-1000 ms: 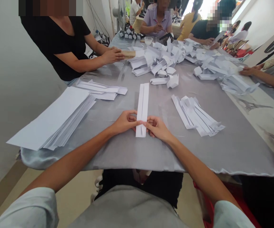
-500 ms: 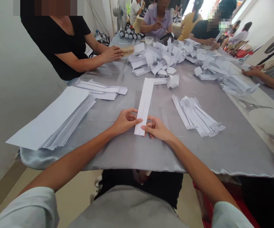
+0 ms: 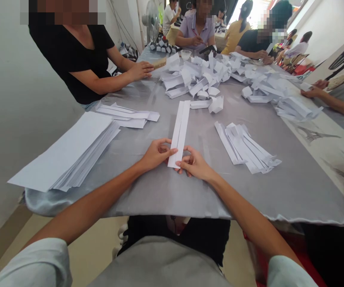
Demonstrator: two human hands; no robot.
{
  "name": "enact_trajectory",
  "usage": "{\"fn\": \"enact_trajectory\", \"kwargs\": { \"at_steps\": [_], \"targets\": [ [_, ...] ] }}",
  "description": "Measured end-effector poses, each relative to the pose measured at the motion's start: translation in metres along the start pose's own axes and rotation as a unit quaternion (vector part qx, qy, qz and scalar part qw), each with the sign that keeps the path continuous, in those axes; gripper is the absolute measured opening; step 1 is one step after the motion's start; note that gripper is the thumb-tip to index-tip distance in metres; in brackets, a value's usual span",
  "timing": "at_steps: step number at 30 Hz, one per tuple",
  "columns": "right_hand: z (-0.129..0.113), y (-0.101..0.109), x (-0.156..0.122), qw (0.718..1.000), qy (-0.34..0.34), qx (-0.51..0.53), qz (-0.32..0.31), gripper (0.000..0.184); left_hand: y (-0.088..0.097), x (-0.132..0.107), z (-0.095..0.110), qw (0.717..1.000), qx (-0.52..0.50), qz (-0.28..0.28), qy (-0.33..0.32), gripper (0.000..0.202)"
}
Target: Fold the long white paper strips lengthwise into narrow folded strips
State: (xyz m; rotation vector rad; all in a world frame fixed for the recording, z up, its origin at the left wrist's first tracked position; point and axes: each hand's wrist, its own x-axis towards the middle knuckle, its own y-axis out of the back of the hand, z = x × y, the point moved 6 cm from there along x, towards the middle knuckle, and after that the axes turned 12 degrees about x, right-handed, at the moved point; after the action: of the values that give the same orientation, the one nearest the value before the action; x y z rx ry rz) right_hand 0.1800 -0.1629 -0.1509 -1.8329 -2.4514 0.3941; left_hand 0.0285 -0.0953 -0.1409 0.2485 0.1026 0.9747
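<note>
A long folded paper strip (image 3: pixel 179 133) is held upright over the near part of the table, with a lengthwise seam down its middle. My left hand (image 3: pixel 159 154) pinches its left edge, thumb lying on the front face. Lower down on the right side, my right hand (image 3: pixel 193 163) grips the strip near its bottom end, thumb in front and fingers partly hidden behind. To the left lies a stack of flat white paper sheets (image 3: pixel 67 147). On the right is a small bunch of folded strips (image 3: pixel 246 145).
More strips (image 3: pixel 127 113) lie beyond the stack. A big heap of folded white paper pieces (image 3: pixel 198 75) covers the far middle of the grey tablecloth (image 3: pixel 160 195). A person in black (image 3: pixel 79 59) sits at the left; another person's hands (image 3: pixel 315 88) are at the right.
The strip has tipped slightly to the left and its middle seam shows wider. Both hands keep their hold, nearly in place. The camera view has shifted a little.
</note>
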Motion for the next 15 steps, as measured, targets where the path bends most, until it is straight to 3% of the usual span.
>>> {"fn": "enact_trajectory", "kwargs": {
  "at_steps": [4, 8, 15],
  "targets": [
    [0.001, 0.004, 0.003, 0.999, 0.018, 0.020, 0.044, 0.058, -0.007, -0.002, 0.004, 0.997, 0.007, -0.079, 0.002, 0.055],
    [-0.002, 0.008, 0.007, 0.995, 0.047, 0.033, 0.078, 0.052, -0.007, -0.004, 0.008, 0.992, 0.011, -0.124, -0.009, 0.054],
    [-0.021, 0.038, 0.003, 0.968, 0.151, 0.048, 0.195, 0.042, -0.006, -0.009, 0.011, 0.979, 0.026, -0.203, -0.007, 0.047]
  ]
}}
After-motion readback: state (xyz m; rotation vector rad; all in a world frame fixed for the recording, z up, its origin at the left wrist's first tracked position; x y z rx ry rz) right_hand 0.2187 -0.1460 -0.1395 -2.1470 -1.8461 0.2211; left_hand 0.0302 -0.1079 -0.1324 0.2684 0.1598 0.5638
